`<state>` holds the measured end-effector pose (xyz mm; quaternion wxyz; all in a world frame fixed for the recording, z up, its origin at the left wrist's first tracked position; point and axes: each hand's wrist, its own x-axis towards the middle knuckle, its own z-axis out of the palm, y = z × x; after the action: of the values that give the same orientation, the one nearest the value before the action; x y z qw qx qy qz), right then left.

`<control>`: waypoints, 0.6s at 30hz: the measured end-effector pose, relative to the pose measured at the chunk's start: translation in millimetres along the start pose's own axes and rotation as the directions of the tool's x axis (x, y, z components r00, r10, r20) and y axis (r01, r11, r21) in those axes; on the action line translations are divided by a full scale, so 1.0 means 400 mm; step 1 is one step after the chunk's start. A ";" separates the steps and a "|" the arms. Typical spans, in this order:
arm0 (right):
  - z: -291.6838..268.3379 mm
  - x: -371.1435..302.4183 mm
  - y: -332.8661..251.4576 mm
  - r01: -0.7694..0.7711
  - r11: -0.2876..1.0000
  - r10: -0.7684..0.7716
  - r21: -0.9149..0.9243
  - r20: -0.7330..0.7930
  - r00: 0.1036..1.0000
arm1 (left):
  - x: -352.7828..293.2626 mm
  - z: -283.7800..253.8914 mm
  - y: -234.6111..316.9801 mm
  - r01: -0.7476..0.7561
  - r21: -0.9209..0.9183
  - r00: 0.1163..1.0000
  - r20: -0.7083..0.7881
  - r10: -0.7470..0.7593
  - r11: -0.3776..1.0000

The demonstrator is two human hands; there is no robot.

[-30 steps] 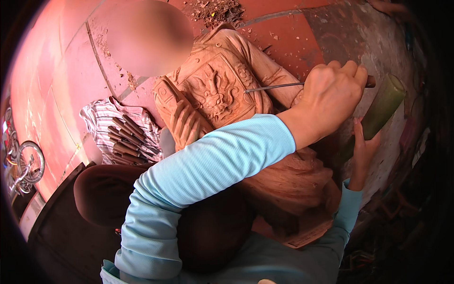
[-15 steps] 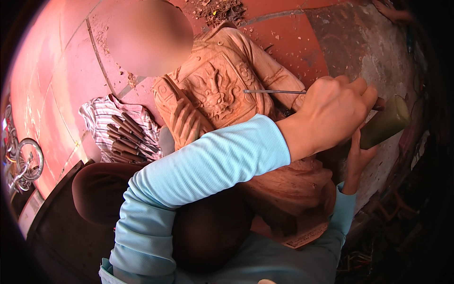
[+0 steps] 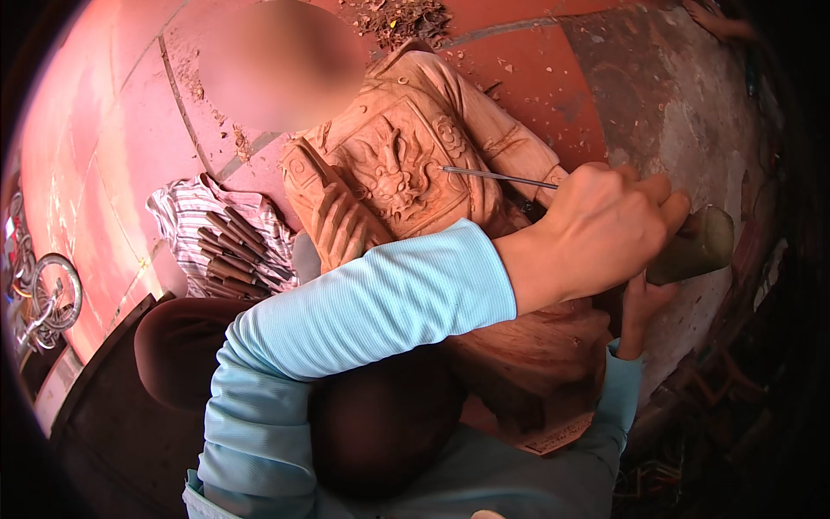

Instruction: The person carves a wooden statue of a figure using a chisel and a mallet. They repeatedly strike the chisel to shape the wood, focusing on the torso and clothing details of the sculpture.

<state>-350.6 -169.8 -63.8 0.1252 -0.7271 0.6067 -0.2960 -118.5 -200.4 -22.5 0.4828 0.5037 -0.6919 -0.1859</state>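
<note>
A carved wooden statue (image 3: pixel 484 112) lies before me, a relief with a curling dragon-like design (image 3: pixel 393 173) on its chest. My left hand (image 3: pixel 605 225) reaches across from the left in a light blue sleeve, its fingers closed around a thin metal chisel (image 3: pixel 497 176). The chisel's tip is at the right side of the relief; its handle is mostly hidden by the fist. Behind that fist, farther right, my right hand (image 3: pixel 644 303) grips a greenish cylindrical mallet (image 3: pixel 702 246). The mallet's head is close to the chisel's handle end; whether they touch I cannot tell.
At the left, several dark-handled carving tools (image 3: pixel 233 251) lie on a striped cloth (image 3: pixel 177 208). Wood shavings (image 3: pixel 402 22) are heaped on the red floor beyond the statue. A bicycle wheel (image 3: pixel 56 294) shows at the far left. Another person's limb (image 3: pixel 722 22) appears at the top right.
The mallet has moved left and down toward the chisel's handle, with my right hand slightly lower. The chisel now slants more, its tip shifted slightly left on the relief.
</note>
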 end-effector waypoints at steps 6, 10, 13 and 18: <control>0.025 -0.021 0.014 -0.074 0.975 0.091 0.207 -0.073 0.993 | -0.015 -0.002 0.004 -0.014 0.009 0.995 0.097 0.013 1.000; 0.030 -0.049 0.052 -0.091 0.957 0.109 0.274 -0.052 0.993 | -0.025 -0.006 0.007 -0.020 0.039 0.986 0.168 0.013 0.999; 0.038 -0.053 0.039 -0.104 0.948 0.124 0.300 -0.047 0.991 | -0.027 -0.010 0.006 -0.024 0.032 0.973 0.232 0.016 0.999; 0.037 -0.030 0.032 -0.117 0.947 0.133 0.300 -0.036 0.990 | -0.053 0.021 0.020 -0.165 0.192 0.957 0.267 0.111 0.967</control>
<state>-353.3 -164.1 -85.7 0.2347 -0.6515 0.6034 -0.3954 -129.2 -180.4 -30.8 0.3454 0.4744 -0.7975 -0.1399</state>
